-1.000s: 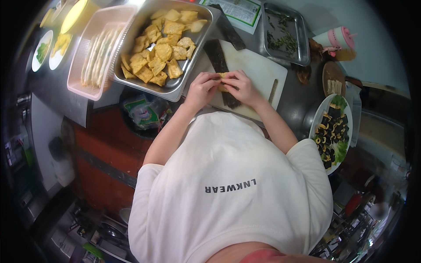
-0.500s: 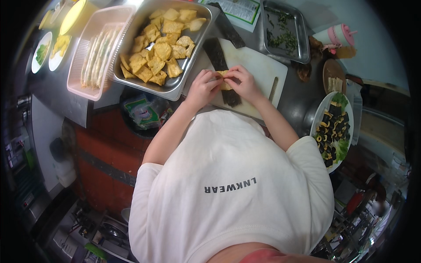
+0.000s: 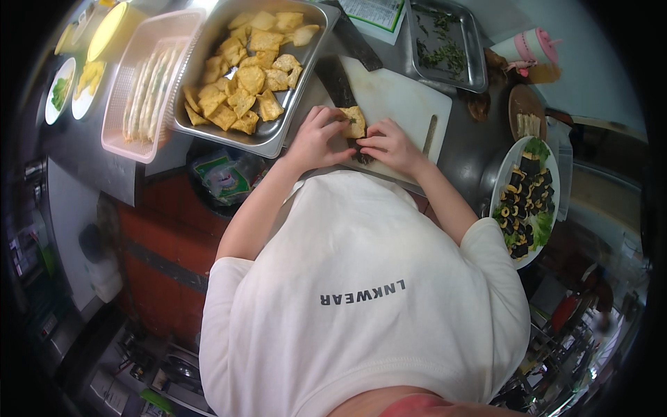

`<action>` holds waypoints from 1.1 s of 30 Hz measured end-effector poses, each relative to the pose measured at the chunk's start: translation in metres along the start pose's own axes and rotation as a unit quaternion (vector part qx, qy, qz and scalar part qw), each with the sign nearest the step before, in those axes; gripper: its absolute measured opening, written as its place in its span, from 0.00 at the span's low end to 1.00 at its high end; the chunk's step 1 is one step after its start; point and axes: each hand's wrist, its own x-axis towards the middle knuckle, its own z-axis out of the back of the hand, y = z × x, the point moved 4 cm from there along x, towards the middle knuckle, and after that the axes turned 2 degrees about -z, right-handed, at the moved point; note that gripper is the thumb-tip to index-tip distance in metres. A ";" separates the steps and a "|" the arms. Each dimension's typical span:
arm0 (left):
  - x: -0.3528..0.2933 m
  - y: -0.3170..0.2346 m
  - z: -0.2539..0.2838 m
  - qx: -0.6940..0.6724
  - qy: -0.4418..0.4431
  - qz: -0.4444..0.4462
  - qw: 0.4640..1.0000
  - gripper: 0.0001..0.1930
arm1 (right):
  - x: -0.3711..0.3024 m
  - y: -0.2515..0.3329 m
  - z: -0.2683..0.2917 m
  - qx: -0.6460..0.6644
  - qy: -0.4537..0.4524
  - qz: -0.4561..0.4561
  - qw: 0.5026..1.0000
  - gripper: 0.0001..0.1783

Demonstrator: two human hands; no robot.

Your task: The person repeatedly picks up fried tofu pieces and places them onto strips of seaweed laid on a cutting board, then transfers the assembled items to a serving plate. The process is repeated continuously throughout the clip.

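A strip of dark nori (image 3: pixel 335 82) lies lengthwise on a white cutting board (image 3: pixel 410 104), with a flat piece of yellow fried tofu (image 3: pixel 354 119) on it. Small green bits show on the tofu. My left hand (image 3: pixel 319 141) curls in from the left, its fingers at the tofu's left edge and its thumb by the strip's near end. From the right, my right hand (image 3: pixel 392 147) has its thumb and fingertips closed on the strip's near end, just below the tofu. The fingertips partly hide that end.
Left of the board stands a steel tray (image 3: pixel 274 142) of fried tofu pieces, then a pink basket (image 3: pixel 114 125) of pale rolls. Another nori strip (image 3: pixel 358 38) lies behind the board. A steel tray (image 3: pixel 476 80) of green herbs stands far right; a plate (image 3: pixel 495 201) of dark rolls, near right.
My hands have come apart and nearer to me, down to the strip's near end. The tofu, earlier mostly covered by my fingers, now lies flat and in view.
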 end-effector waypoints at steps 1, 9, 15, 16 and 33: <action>0.000 -0.001 0.000 0.002 0.004 -0.004 1.000 0.25 | 0.001 -0.001 0.000 0.009 -0.001 0.002 1.000 0.10; 0.000 -0.005 -0.003 0.037 -0.020 0.015 0.999 0.25 | 0.017 0.000 0.000 0.059 -0.037 -0.063 0.996 0.06; 0.001 -0.001 -0.010 0.062 -0.077 0.023 0.995 0.07 | 0.021 0.003 -0.006 0.096 -0.106 -0.123 0.982 0.09; 0.002 -0.001 -0.009 0.058 -0.084 0.026 0.994 0.05 | 0.021 0.009 -0.001 0.086 -0.108 -0.089 0.986 0.09; 0.008 0.012 -0.012 0.061 -0.100 0.121 0.986 0.07 | 0.038 -0.002 0.000 0.083 -0.095 -0.088 0.988 0.08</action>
